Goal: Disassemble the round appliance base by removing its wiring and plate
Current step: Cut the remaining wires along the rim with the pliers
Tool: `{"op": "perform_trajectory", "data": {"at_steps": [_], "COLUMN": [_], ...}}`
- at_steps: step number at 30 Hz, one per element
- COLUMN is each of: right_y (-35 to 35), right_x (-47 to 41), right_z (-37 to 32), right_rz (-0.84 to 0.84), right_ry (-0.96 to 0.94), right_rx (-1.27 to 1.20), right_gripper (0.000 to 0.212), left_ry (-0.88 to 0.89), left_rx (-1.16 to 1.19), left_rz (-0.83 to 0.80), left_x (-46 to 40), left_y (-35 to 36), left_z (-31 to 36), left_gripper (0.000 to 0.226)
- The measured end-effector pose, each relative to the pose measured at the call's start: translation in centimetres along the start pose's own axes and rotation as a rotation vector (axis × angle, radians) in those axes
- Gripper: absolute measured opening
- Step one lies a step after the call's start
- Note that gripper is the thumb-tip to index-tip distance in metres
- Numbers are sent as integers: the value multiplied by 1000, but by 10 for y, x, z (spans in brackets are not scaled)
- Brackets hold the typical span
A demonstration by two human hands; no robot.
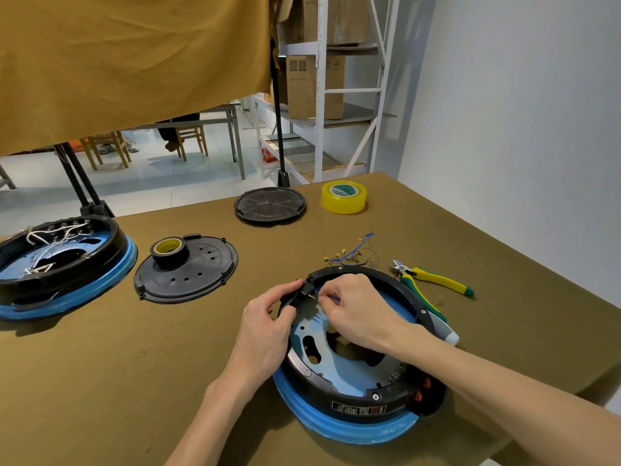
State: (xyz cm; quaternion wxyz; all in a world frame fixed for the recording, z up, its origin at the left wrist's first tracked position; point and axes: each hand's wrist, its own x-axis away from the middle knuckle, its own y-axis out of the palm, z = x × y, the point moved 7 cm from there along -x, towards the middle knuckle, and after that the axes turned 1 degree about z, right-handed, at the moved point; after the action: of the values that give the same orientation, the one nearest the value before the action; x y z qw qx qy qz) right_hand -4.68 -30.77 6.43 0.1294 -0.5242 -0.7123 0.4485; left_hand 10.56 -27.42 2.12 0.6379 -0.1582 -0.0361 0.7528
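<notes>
The round appliance base, a black ring on a blue rim, lies upside down on the table in front of me. Inside it shows a blue plate with holes. My left hand grips the black rim at the base's far left, by a small black connector. My right hand reaches inside the ring and pinches a small wire terminal beside that connector. A bundle of loose blue wires with brass terminals lies on the table just beyond the base.
Yellow-green cutters and a white-tipped tool lie right of the base. A second base with white wiring sits far left. Nearby lie a black cover plate carrying a black tape roll, another black plate and yellow tape.
</notes>
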Motion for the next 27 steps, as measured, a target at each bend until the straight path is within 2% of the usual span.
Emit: {"op": "perform_trajectory", "data": {"at_steps": [4, 8, 13, 18, 23, 27], "right_y": [5, 0, 5, 0, 0, -2], "right_x": [2, 2, 4, 3, 3, 2], "right_z": [4, 1, 3, -1, -2, -2], "right_rz": [-48, 4, -46, -1, -73, -36], "right_ry": [41, 9, 43, 30, 41, 36], "right_rx": [18, 11, 25, 57, 70, 78], "right_gripper": [28, 29, 28, 36, 28, 30], "left_ry": [-8, -6, -13, -8, -11, -5], "left_rx": [-4, 6, -2, -23, -29, -36], "left_rz": [-11, -8, -14, -18, -25, -29], "left_x": [-2, 0, -1, -1, 0, -2], "left_y": [1, 1, 1, 1, 1, 2], "left_z": [0, 1, 0, 1, 0, 2], "left_gripper": [45, 45, 44, 45, 44, 45]}}
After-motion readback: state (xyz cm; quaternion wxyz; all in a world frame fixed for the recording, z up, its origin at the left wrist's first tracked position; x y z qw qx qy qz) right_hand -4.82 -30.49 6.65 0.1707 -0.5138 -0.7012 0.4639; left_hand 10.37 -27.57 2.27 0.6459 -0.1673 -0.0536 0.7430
